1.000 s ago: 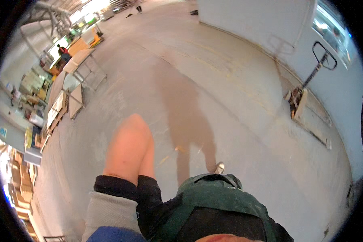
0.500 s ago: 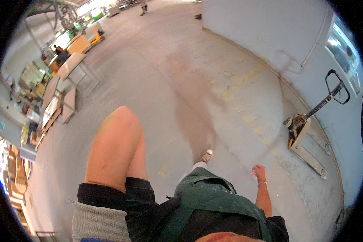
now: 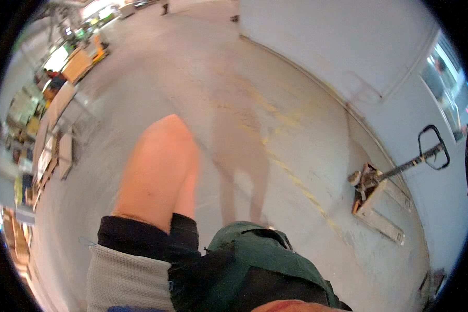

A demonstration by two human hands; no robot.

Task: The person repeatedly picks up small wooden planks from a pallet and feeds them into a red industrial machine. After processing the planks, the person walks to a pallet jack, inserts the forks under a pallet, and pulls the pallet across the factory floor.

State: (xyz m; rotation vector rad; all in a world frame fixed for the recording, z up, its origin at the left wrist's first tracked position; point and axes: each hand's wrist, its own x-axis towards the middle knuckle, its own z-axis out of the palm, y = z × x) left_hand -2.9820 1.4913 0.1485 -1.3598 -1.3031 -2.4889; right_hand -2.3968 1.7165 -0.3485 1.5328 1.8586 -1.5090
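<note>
My left arm is bent sharply, its bare elbow (image 3: 172, 127) pointing forward and the forearm folded back toward me. A grey knitted glove (image 3: 130, 278) with a black cuff covers my left hand, with a bit of blue at the lower edge of the picture. Its fingers fall outside the picture, so whether they grip anything cannot be seen. My right hand is out of view. Below me is my dark green apron (image 3: 275, 260) over a black shirt.
A pallet jack (image 3: 377, 200) stands by the pale wall (image 3: 338, 41) on the right, handle raised. Yellow lines (image 3: 307, 192) mark the grey floor. Tables and boards (image 3: 62, 101) line the left side. A person (image 3: 165, 7) is far ahead.
The view has advanced and turned slightly right; the pallet jack, wall and left-hand tables have shifted left in the picture. My bare right hand, seen swinging beside me before, has left view.
</note>
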